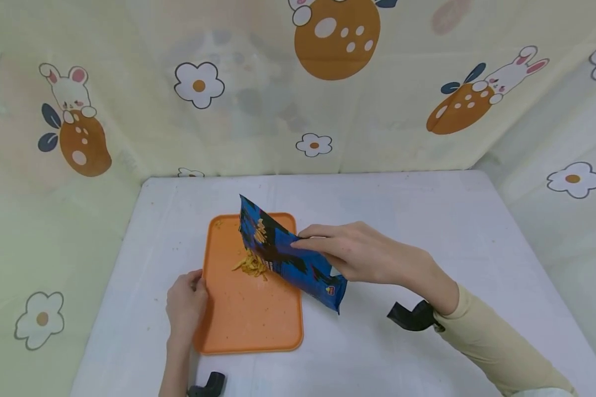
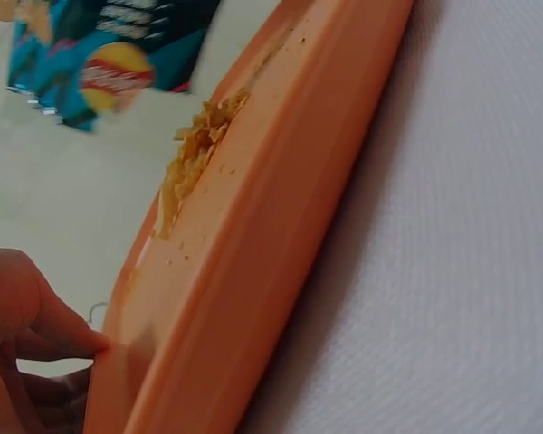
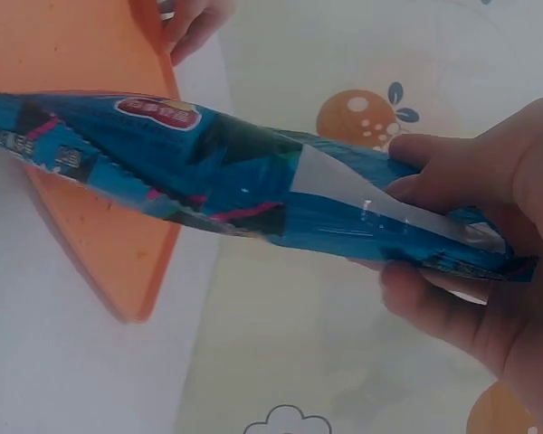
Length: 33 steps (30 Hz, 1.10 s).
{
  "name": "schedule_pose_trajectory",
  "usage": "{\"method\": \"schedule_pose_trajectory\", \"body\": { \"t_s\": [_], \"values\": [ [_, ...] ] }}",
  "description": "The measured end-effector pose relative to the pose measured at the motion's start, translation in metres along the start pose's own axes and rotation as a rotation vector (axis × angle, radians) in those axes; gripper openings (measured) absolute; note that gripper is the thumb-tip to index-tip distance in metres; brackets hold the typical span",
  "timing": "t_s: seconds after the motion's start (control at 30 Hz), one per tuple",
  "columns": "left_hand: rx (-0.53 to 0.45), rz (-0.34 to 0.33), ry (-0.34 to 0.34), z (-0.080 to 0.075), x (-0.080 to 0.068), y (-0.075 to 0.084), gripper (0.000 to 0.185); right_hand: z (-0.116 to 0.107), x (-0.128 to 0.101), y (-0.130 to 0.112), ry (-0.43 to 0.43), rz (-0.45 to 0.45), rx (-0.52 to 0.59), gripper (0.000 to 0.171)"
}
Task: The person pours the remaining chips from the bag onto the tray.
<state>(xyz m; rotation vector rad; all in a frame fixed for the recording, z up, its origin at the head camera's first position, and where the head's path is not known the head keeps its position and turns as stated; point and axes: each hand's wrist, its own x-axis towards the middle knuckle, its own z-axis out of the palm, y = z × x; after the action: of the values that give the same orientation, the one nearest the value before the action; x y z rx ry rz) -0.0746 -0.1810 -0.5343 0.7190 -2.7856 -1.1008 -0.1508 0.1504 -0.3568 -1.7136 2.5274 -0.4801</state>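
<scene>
My right hand (image 1: 365, 252) grips a blue snack bag (image 1: 290, 256) along its upper edge, fingers on one side and thumb on the other in the right wrist view. The bag is tilted over the right part of an orange tray (image 1: 250, 331). Beneath it, a small heap of yellow-brown crispy snack pieces (image 1: 251, 266) lies on the tray, partly hidden by the bag. At the tray's left edge, my left hand (image 1: 186, 303) pinches the rim between thumb and fingers, as the left wrist view shows.
The tray sits on a white tabletop (image 1: 427, 220), with small crumbs scattered on both. A patterned curtain (image 1: 258, 132) encloses the back and sides. Black wrist mounts (image 1: 412, 316) are on both forearms.
</scene>
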Motion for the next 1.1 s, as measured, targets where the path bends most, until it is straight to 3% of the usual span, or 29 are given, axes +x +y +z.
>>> {"method": "schedule_pose_trajectory", "body": {
  "t_s": [0.4, 1.1],
  "values": [
    [-0.010, -0.013, -0.007, 0.002, 0.003, 0.001, 0.031, 0.001, 0.002, 0.000, -0.005, -0.015, 0.010, 0.047],
    [0.006, -0.021, -0.004, -0.001, 0.003, 0.001, 0.032, -0.010, 0.001, -0.004, 0.064, -0.039, 0.043, 0.048]
  ]
}}
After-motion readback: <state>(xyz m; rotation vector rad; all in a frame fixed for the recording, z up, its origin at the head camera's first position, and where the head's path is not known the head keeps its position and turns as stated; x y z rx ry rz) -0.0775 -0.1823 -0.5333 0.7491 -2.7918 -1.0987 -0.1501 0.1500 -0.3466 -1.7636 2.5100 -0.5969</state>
